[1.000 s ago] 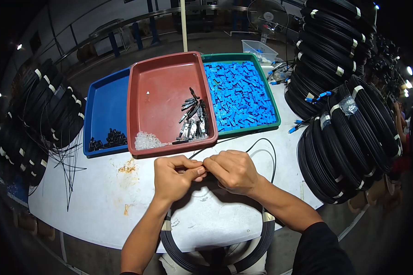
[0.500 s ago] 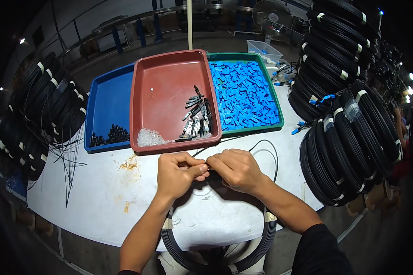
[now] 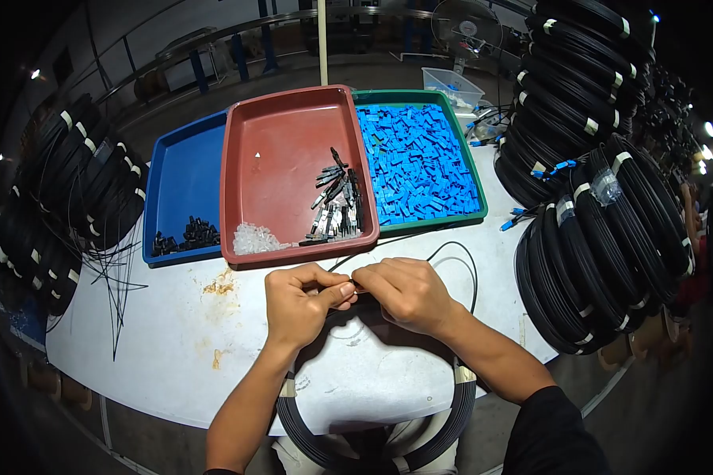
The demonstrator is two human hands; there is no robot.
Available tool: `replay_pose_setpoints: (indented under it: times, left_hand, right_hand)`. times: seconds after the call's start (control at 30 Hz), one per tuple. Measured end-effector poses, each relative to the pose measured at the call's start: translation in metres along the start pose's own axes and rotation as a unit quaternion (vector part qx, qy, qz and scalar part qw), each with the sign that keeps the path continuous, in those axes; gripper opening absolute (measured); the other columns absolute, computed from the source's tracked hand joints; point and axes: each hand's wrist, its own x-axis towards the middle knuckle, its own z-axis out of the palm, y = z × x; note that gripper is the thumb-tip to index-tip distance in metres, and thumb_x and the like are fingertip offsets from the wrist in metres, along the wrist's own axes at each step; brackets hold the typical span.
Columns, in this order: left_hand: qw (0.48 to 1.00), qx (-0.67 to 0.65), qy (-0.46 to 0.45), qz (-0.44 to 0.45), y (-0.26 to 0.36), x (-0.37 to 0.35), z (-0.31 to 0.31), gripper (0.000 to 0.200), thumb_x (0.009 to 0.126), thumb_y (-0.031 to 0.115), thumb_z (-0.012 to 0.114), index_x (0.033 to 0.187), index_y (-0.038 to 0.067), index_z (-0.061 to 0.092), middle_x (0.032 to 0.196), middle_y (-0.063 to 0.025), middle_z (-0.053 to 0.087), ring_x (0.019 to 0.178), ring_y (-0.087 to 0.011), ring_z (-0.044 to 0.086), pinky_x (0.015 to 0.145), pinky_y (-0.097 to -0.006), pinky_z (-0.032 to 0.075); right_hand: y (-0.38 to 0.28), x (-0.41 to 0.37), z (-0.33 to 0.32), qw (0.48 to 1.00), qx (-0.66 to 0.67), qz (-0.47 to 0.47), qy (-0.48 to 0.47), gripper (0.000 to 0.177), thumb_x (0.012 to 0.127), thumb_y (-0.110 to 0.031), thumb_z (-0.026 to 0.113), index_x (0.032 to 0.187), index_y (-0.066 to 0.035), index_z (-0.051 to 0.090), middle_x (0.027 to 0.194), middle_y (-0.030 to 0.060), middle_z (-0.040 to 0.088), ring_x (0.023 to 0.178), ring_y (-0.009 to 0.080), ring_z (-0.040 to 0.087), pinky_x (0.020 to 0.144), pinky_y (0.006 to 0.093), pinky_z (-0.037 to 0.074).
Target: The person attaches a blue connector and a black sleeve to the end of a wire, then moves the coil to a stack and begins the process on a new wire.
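Note:
In front of the red tray, my left hand (image 3: 299,307) and my right hand (image 3: 406,291) meet fingertip to fingertip. Both are closed in a pinch on a thin black cable (image 3: 474,273), which loops up behind my right hand. The piece between the fingers is small and mostly covered by them. Below my wrists, a coil of black cable (image 3: 303,434) bound with pale tape hangs over the table's near edge, against my lap.
A red tray (image 3: 289,158) holds clear plastic pieces and black-and-silver parts. Beside it are a blue tray (image 3: 184,166) with small black pieces and a green tray (image 3: 469,174) full of blue connectors. Cable coils (image 3: 602,261) stack high at right, more coils (image 3: 95,174) at left.
The view has shifted very slightly. Both hands stay together with almost the same pinch, and the trays and coils are as before.

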Motion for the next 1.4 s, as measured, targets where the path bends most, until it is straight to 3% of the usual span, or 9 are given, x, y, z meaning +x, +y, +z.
replay_pose_setpoints:
  times: [0.07, 0.17, 0.23, 0.3, 0.37, 0.43, 0.6, 1.03, 1.4]
  left_hand:
    - [1.0, -0.023, -0.009, -0.004, 0.0, 0.0, 0.0, 0.004, 0.085, -0.008, 0.072, 0.087, -0.008, 0.075, 0.078, -0.0146, 0.075, 0.07, -0.0147, 0.072, 0.062, -0.0251, 0.058]
    - [0.884, 0.297, -0.005, 0.362, 0.001, 0.001, 0.002, 0.008, 0.074, -0.01, 0.071, 0.08, -0.004, 0.072, 0.078, -0.0136, 0.074, 0.061, -0.0201, 0.071, 0.054, -0.0253, 0.056]
    - [0.857, 0.358, -0.031, 0.368, 0.001, 0.001, -0.003, 0.012, 0.069, -0.008, 0.071, 0.079, 0.0, 0.071, 0.076, -0.0102, 0.073, 0.058, -0.0229, 0.069, 0.053, -0.0268, 0.055]
    - [0.795, 0.395, -0.026, 0.459, -0.003, 0.005, -0.005, 0.015, 0.071, -0.007, 0.072, 0.081, 0.003, 0.073, 0.071, -0.0055, 0.071, 0.056, -0.021, 0.068, 0.053, -0.028, 0.056]
    - [0.799, 0.388, -0.025, 0.458, -0.004, 0.007, -0.007, 0.017, 0.071, -0.007, 0.073, 0.082, 0.005, 0.074, 0.074, -0.0052, 0.074, 0.06, -0.0208, 0.071, 0.056, -0.0283, 0.057]
    - [0.874, 0.282, 0.008, 0.396, -0.008, 0.009, -0.007, 0.018, 0.071, -0.007, 0.075, 0.084, 0.004, 0.075, 0.082, -0.0103, 0.077, 0.068, -0.0224, 0.075, 0.06, -0.0282, 0.059]
    - [0.954, 0.178, 0.016, 0.239, -0.019, 0.01, -0.01, 0.029, 0.078, -0.002, 0.079, 0.107, 0.002, 0.077, 0.091, -0.0134, 0.078, 0.08, -0.0188, 0.078, 0.071, -0.0266, 0.06]
    - [0.961, 0.135, 0.027, 0.239, -0.019, 0.012, -0.016, 0.034, 0.079, -0.01, 0.077, 0.112, -0.005, 0.072, 0.093, -0.015, 0.077, 0.091, -0.0221, 0.077, 0.082, -0.0302, 0.062]
    - [0.959, 0.136, 0.054, 0.241, -0.017, 0.012, -0.017, 0.037, 0.078, -0.011, 0.075, 0.114, -0.004, 0.072, 0.094, -0.016, 0.078, 0.09, -0.0221, 0.077, 0.079, -0.028, 0.061]
  right_hand:
    - [-0.002, -0.001, -0.002, 0.999, -0.028, -0.008, -0.022, 0.037, 0.067, 0.003, 0.07, 0.104, -0.003, 0.068, 0.079, 0.0107, 0.07, 0.066, 0.0268, 0.069, 0.056, 0.0361, 0.053]
    - [-0.003, -0.003, -0.003, 0.995, 0.006, 0.09, -0.047, 0.027, 0.074, 0.004, 0.07, 0.1, 0.0, 0.07, 0.077, 0.0116, 0.07, 0.066, 0.0243, 0.069, 0.056, 0.0343, 0.053]
    - [-0.004, -0.002, 0.002, 0.953, 0.166, 0.245, -0.07, 0.015, 0.08, 0.002, 0.069, 0.095, 0.002, 0.071, 0.075, 0.0127, 0.071, 0.064, 0.0214, 0.069, 0.056, 0.0321, 0.052]
    - [-0.005, 0.001, 0.001, 0.932, 0.211, 0.287, -0.066, 0.007, 0.086, -0.001, 0.07, 0.092, 0.003, 0.071, 0.073, 0.0135, 0.071, 0.063, 0.0194, 0.068, 0.057, 0.0304, 0.051]
    - [0.001, 0.004, -0.004, 0.94, 0.21, 0.251, -0.093, 0.008, 0.087, -0.003, 0.07, 0.091, 0.004, 0.07, 0.076, 0.0177, 0.071, 0.067, 0.0298, 0.07, 0.061, 0.0375, 0.053]
    - [0.008, 0.005, -0.012, 0.94, 0.215, 0.242, -0.108, 0.01, 0.086, -0.002, 0.071, 0.094, 0.003, 0.07, 0.079, 0.018, 0.072, 0.069, 0.03, 0.07, 0.064, 0.0371, 0.054]
    - [0.027, -0.003, -0.008, 0.972, 0.177, 0.123, -0.099, 0.024, 0.085, -0.002, 0.073, 0.108, 0.0, 0.067, 0.086, 0.0163, 0.073, 0.077, 0.0311, 0.073, 0.068, 0.0371, 0.057]
    - [0.035, -0.004, -0.01, 0.996, 0.044, 0.002, -0.082, 0.053, 0.065, 0.009, 0.069, 0.117, 0.0, 0.065, 0.085, 0.0114, 0.074, 0.073, 0.0265, 0.074, 0.065, 0.036, 0.06]
    - [0.031, -0.003, -0.009, 0.988, 0.008, 0.004, -0.153, 0.055, 0.078, -0.005, 0.068, 0.132, -0.018, 0.064, 0.089, 0.0053, 0.07, 0.071, 0.0232, 0.071, 0.061, 0.0361, 0.059]
